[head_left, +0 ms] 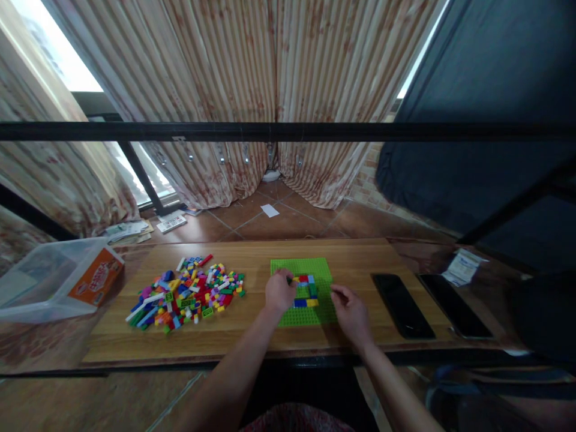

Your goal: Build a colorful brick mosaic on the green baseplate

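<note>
A green studded baseplate (324, 267) lies on the wooden board, bearing a low rectangular outline of toy building bricks (312, 289) in red, blue, yellow, green and light blue. My left hand (279, 291) is over the plate's left side, fingers closed at the outline's left end. A dark green bit shows at those fingertips, too small to tell whether it is a held brick. At the plate's right edge is my right hand (351, 311), its fingers loosely bent, thumb and forefinger slightly apart. No brick shows in it. The left hand hides part of the outline.
A heap of loose bricks (186, 293) spreads over the left of the wooden board (256, 252). Beyond it stands a clear plastic bin (49, 285) with an orange label. Two dark phone-like slabs (402, 306) lie to the right, near a small packet (462, 267). A black bar (288, 131) crosses in front.
</note>
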A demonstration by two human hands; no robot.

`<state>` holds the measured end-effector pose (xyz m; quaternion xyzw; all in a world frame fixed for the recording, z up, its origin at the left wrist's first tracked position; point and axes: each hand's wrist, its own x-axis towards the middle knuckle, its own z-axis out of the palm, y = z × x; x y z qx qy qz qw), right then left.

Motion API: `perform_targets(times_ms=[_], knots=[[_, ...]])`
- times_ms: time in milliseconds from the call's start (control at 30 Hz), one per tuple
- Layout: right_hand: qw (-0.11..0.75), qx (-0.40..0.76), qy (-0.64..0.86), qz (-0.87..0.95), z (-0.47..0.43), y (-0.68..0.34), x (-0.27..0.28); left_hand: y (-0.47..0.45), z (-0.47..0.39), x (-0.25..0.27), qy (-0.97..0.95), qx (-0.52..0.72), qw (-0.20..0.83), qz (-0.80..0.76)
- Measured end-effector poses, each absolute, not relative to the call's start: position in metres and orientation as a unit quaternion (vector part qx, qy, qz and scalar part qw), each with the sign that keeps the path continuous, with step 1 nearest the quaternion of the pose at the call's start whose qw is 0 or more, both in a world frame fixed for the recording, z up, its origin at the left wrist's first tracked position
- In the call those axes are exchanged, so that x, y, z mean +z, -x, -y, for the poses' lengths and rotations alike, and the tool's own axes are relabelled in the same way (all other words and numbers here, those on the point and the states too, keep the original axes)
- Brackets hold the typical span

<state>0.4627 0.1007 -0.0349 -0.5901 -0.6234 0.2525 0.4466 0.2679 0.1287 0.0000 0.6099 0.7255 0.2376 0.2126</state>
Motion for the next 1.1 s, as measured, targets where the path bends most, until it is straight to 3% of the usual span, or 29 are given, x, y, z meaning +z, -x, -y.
perform_targets(times_ms=[367,567,800,1100], knots=[[0.428,0.115,0.582,0.682,-0.085,-0.450,-0.048,-0.265,-0.130,-0.011,-0.605,0.341,0.225,-0.684],[0.395,0.084,0.584,0.704,-0.082,-0.451,-0.052,-0.229,-0.069,-0.012,-0.533,0.512,0.259,-0.622],[0.360,0.021,0.573,0.736,-0.083,-0.458,-0.062,-0.156,0.014,-0.012,-0.481,0.471,0.226,-0.704],[0.347,-0.027,0.548,0.761,-0.088,-0.466,-0.071,-0.108,0.025,-0.010,-0.453,0.438,0.124,-0.767]])
